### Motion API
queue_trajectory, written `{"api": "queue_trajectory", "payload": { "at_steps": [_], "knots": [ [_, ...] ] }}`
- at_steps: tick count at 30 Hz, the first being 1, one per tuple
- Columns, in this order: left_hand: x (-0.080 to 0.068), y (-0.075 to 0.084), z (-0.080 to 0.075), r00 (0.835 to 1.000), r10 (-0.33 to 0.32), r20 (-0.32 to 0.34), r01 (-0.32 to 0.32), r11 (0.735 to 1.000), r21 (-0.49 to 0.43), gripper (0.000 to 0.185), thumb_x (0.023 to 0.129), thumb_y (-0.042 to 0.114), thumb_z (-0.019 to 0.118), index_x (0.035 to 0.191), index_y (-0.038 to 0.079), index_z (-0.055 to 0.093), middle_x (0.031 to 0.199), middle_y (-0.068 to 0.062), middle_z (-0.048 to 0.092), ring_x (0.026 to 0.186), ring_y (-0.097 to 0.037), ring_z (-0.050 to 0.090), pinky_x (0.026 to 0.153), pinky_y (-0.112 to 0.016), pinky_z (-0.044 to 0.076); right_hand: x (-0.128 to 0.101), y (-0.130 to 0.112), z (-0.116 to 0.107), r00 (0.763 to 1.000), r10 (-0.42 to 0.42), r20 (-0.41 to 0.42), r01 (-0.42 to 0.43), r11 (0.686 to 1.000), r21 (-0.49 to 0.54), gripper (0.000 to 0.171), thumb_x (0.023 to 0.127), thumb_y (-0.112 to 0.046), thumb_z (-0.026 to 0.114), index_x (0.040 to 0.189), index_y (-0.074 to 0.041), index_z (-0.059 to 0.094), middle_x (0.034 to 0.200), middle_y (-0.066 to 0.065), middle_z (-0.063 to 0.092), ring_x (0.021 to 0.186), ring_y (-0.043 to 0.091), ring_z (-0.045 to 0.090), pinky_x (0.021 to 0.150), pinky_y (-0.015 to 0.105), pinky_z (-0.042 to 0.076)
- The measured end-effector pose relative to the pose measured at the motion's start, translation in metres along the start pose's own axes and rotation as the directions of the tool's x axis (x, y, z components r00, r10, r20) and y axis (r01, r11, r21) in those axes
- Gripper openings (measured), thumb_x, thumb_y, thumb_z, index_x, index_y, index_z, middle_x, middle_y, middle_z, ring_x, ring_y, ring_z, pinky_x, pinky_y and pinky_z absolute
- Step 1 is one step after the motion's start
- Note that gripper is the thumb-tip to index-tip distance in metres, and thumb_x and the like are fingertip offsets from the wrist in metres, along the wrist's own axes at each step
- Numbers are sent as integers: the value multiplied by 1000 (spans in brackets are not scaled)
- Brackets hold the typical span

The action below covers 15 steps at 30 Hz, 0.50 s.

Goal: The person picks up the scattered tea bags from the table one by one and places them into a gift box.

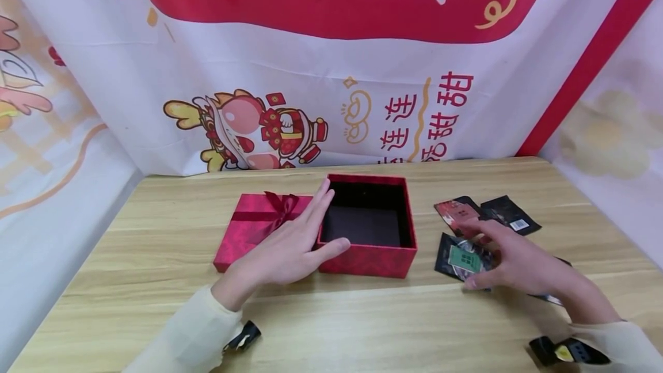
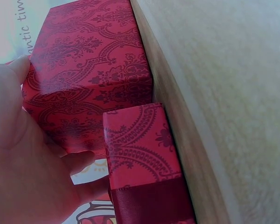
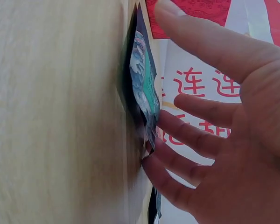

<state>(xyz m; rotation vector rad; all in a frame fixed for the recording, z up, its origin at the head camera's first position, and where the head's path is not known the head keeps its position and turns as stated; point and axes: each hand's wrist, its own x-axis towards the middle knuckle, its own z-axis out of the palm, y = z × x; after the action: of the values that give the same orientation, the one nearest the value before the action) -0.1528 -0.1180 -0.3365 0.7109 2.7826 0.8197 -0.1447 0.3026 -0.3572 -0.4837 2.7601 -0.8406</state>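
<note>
A red patterned gift box stands on the table with its dark inside showing. My left hand rests along its left wall, fingers straight and thumb at the front corner; the left wrist view shows that hand against the box. On the right, my right hand reaches over a dark sachet with a green label, thumb and fingers spread apart. In the right wrist view, the fingers of the right hand are at the lower end of that sachet, with nothing pinched.
The red lid with a dark red bow lies left of the box, partly behind the left hand. Beyond the right hand are a red-and-black sachet and a black one with a barcode. A printed cloth hangs behind the table.
</note>
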Motion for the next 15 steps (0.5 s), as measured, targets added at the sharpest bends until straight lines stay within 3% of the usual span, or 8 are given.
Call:
{"api": "queue_trajectory", "payload": {
  "at_steps": [6, 15],
  "knots": [
    [1, 1, -2, 1000, 8, 1, -8, 1000, -3, 97, 98, 81, 45, 171, 36, -3, 175, 27, -17, 163, -20, 27, 121, -56, 44, 3, 0, 4, 999, 44, 3, -44, 992, -117, 101, 66, -54, 98, 151, -15, 57, 146, 20, 53, 127, 41, 49, 101, 71, 47],
    [1, 0, 0, 1000, 6, 1, -6, 1000, -4, 96, 99, 79, 47, 170, 40, -4, 175, 28, -17, 163, -20, 27, 121, -55, 44, 4, -1, 5, 998, 50, 23, -45, 985, -169, 95, 68, -54, 97, 147, -15, 61, 151, 25, 49, 133, 47, 49, 103, 78, 44]
  ]
}}
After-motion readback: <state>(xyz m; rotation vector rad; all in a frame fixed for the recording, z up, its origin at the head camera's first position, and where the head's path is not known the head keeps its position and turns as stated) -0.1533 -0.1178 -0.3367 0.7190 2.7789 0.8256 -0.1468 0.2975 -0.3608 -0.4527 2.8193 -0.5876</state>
